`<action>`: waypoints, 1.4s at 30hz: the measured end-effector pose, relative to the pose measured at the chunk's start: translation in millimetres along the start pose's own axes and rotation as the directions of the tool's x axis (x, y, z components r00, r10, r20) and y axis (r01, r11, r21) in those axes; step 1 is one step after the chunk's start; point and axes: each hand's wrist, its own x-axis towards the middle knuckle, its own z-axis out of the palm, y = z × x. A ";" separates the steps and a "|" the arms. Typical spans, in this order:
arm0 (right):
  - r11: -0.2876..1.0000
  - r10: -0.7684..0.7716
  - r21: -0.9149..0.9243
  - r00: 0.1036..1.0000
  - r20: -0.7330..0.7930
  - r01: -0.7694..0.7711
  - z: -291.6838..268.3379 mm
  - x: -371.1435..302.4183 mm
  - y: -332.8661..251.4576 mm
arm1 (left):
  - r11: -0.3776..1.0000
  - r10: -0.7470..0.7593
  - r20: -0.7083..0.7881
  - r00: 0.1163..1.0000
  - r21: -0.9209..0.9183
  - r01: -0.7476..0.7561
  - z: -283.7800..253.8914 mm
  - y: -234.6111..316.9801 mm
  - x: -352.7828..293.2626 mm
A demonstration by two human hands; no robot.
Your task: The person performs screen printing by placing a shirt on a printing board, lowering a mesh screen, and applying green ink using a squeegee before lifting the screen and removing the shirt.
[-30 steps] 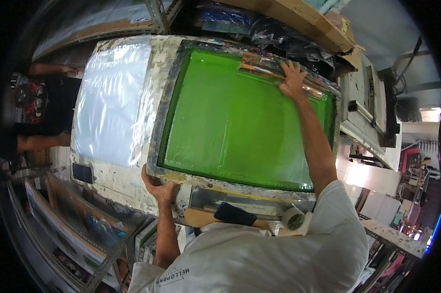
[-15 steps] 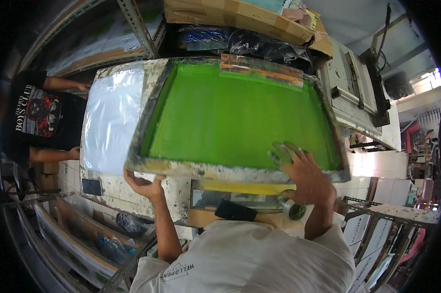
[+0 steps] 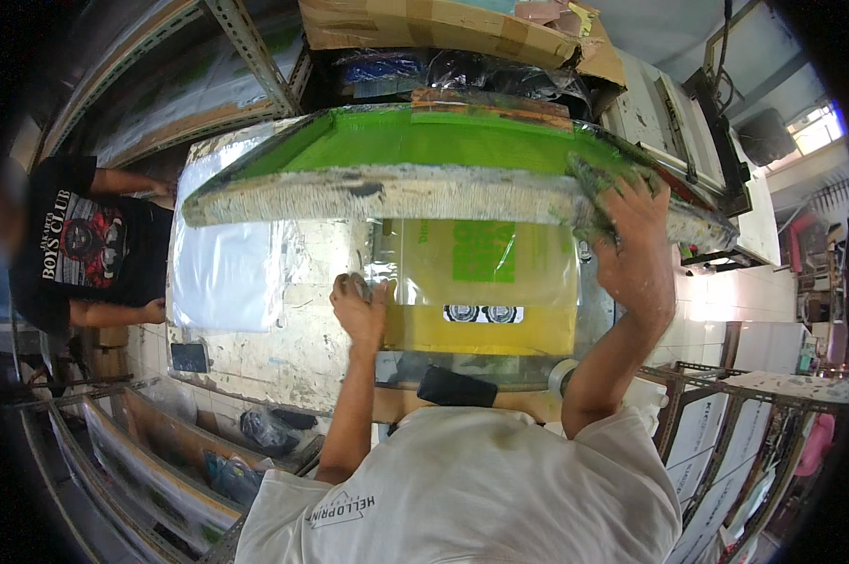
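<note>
A screen-printing frame [image 3: 377,195] with green mesh is tilted up, its near edge raised off the table. My right hand [image 3: 631,240] grips that edge near its right end, the fingers stained green. Beneath it lies a clear plastic bag [image 3: 547,282] with a green print, on a yellow base [image 3: 481,340] that bears a small black-and-white label [image 3: 484,313]. My left hand [image 3: 357,305] is by the bag's left edge, thumb and fingers apart. Whether it touches the bag is hard to make out. A wooden squeegee [image 3: 490,109] rests at the frame's far side.
At left, a stack of pale plastic bags [image 3: 222,254] lies on the paint-spattered table [image 3: 302,348], where a person in a black shirt [image 3: 100,235] stands. A dark phone-like slab [image 3: 456,386] and a tape roll [image 3: 562,377] sit near me. Cardboard [image 3: 443,26] lies behind; shelves flank the table.
The frame's near edge has swung up and away, uncovering the printed bag. My left hand has let go of the frame and moved right; my right hand has risen with it.
</note>
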 end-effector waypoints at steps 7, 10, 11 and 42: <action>0.993 0.106 0.055 0.993 0.050 -0.108 -19.0 21.2 7.6 | 0.904 -0.019 -0.091 0.996 -0.428 -0.022 27.2 18.4 -18.9; 0.999 0.016 0.044 0.998 -0.054 -0.013 -18.5 24.1 14.0 | 0.762 -0.150 -0.011 0.989 -0.639 0.108 12.6 49.7 -7.0; 0.996 -0.055 0.059 0.993 -0.102 0.062 -11.0 28.1 15.5 | 0.720 -0.200 -0.005 0.980 -0.679 0.144 1.4 54.6 -2.7; 0.982 0.174 0.082 0.984 -0.043 -0.170 1.0 11.7 46.6 | 0.979 0.133 -0.513 0.848 0.204 -0.030 -133.9 -175.7 35.9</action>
